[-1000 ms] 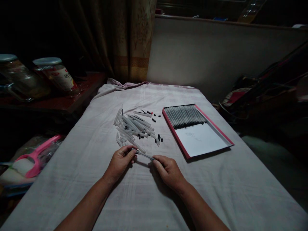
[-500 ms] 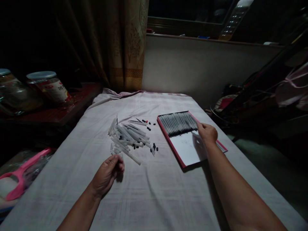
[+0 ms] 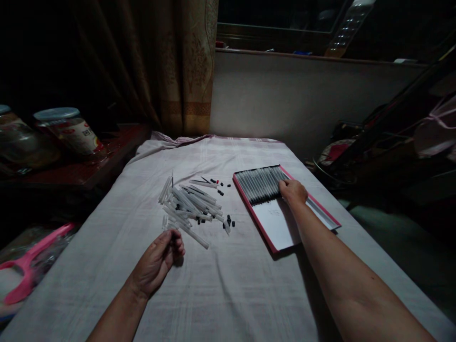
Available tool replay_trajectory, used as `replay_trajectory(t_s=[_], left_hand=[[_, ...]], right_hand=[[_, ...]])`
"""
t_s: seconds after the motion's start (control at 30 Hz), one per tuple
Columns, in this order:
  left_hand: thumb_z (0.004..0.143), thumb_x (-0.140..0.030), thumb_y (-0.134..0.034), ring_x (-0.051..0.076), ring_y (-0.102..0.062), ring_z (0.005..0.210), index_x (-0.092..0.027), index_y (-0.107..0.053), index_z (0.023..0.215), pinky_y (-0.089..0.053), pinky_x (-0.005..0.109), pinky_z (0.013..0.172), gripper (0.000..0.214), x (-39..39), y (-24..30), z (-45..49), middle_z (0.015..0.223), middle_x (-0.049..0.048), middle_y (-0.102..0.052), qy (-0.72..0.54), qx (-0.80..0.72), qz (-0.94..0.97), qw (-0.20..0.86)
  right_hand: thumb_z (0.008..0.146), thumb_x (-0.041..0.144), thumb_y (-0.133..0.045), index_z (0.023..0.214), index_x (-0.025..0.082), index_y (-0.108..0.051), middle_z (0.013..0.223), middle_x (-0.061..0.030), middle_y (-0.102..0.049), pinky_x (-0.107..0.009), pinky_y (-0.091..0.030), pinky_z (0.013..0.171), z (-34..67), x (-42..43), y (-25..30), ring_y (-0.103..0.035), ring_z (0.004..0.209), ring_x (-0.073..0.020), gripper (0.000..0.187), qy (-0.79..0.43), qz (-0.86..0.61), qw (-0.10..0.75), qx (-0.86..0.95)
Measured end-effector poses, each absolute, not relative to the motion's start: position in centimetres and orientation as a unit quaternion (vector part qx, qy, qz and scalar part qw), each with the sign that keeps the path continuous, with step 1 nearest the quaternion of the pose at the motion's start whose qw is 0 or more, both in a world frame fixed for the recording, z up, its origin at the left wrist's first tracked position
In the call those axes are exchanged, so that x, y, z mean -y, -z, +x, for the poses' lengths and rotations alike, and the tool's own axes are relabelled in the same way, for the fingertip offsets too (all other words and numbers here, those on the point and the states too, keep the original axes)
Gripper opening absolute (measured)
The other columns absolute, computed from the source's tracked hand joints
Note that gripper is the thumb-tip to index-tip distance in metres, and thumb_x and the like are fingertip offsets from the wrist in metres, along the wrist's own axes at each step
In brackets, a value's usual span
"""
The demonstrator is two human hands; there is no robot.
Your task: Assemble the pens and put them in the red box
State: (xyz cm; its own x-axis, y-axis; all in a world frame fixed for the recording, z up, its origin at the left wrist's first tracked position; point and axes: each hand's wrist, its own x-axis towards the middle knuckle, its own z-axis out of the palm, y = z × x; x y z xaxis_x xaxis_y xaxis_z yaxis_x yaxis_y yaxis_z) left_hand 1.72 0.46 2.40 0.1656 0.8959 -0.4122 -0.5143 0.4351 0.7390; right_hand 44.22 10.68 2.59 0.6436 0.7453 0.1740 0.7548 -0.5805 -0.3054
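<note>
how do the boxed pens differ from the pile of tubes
The boxed pens lie side by side; the pile of tubes is jumbled. The boxed pens sit in the red-edged box, the pile of tubes on the cloth. Both show long, slim pieces.

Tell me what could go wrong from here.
The right hand is at one end of the pen row in the box and might push pens askew. Small black caps lie loose on the cloth and could roll away. The left hand is close to the tube pile and might scatter it.
</note>
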Motion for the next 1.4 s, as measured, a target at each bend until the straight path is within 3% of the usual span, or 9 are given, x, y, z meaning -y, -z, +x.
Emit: replay_trajectory(t_s=[0.27,0.43,0.63,1.07,1.27,1.33,1.4], left_hand=[[0.067,-0.029,-0.086,0.011,-0.061,0.062,-0.014,-0.071,0.081,-0.057,0.021,0.060,0.025,-0.5,-2.2,1.6,0.067,0.0004,-0.063,-0.487,-0.414,0.214,0.739],[0.071,-0.026,-0.083,0.010,-0.062,0.061,-0.014,-0.070,0.080,-0.057,0.021,0.060,0.019,-0.6,-2.3,1.6,0.068,0.0003,-0.063,-0.488,-0.405,0.207,0.745],[0.074,-0.024,-0.081,0.010,-0.062,0.060,-0.014,-0.070,0.079,-0.057,0.020,0.060,0.016,-0.6,-2.6,1.7,0.066,-0.0003,-0.063,-0.484,-0.398,0.197,0.754],[0.066,-0.031,-0.086,0.010,-0.061,0.060,-0.013,-0.070,0.079,-0.055,0.020,0.060,0.028,-0.6,-2.4,1.9,0.067,0.0004,-0.065,-0.476,-0.378,0.216,0.764],[0.059,-0.044,-0.089,0.009,-0.060,0.059,-0.015,-0.068,0.081,-0.052,0.019,0.058,0.042,-0.5,-2.2,1.9,0.067,-0.0010,-0.064,-0.466,-0.396,0.259,0.748],[0.066,-0.049,-0.082,0.010,-0.060,0.059,-0.016,-0.067,0.084,-0.050,0.020,0.056,0.041,-0.3,-1.8,1.9,0.067,-0.0008,-0.063,-0.464,-0.426,0.321,0.707],[0.076,-0.049,-0.073,0.014,-0.063,0.065,-0.018,-0.067,0.089,-0.052,0.024,0.060,0.035,0.0,-1.5,1.9,0.073,0.0010,-0.066,-0.493,-0.475,0.429,0.589]], right_hand=[[0.089,0.030,-0.047,0.114,0.020,-0.075,0.110,-0.0137,-0.072,-0.034,-0.046,0.077,42.7,-9.9,-4.3,-0.065,0.098,-0.0290,0.038,0.039,-0.857,0.182,0.480],[0.090,0.024,-0.048,0.109,0.020,-0.075,0.107,-0.0103,-0.071,-0.033,-0.045,0.086,37.1,-10.3,-5.6,-0.061,0.099,-0.0247,0.033,0.083,-0.735,0.233,0.632],[0.093,0.025,-0.049,0.118,0.023,-0.070,0.118,-0.0094,-0.068,-0.030,-0.044,0.089,28.5,-11.9,-5.3,-0.059,0.108,-0.0232,0.032,0.014,-0.667,0.108,0.737],[0.095,0.029,-0.045,0.110,0.015,-0.072,0.110,-0.0160,-0.069,-0.031,-0.046,0.081,24.1,-14.6,-3.9,-0.064,0.101,-0.0261,0.034,-0.009,-0.679,0.010,0.734],[0.097,0.029,-0.044,0.110,0.018,-0.070,0.110,-0.0127,-0.069,-0.028,-0.045,0.081,25.1,-10.7,-4.3,-0.064,0.102,-0.0230,0.031,-0.007,-0.682,0.024,0.731],[0.098,0.030,-0.045,0.109,0.021,-0.070,0.107,-0.0105,-0.069,-0.028,-0.045,0.078,25.4,-8.7,-4.2,-0.064,0.099,-0.0217,0.030,-0.011,-0.683,0.053,0.729],[0.096,0.030,-0.049,0.108,0.023,-0.072,0.102,-0.0086,-0.070,-0.027,-0.046,0.076,25.5,-6.5,-4.2,-0.065,0.094,-0.0201,0.026,-0.038,-0.660,0.132,0.738]])
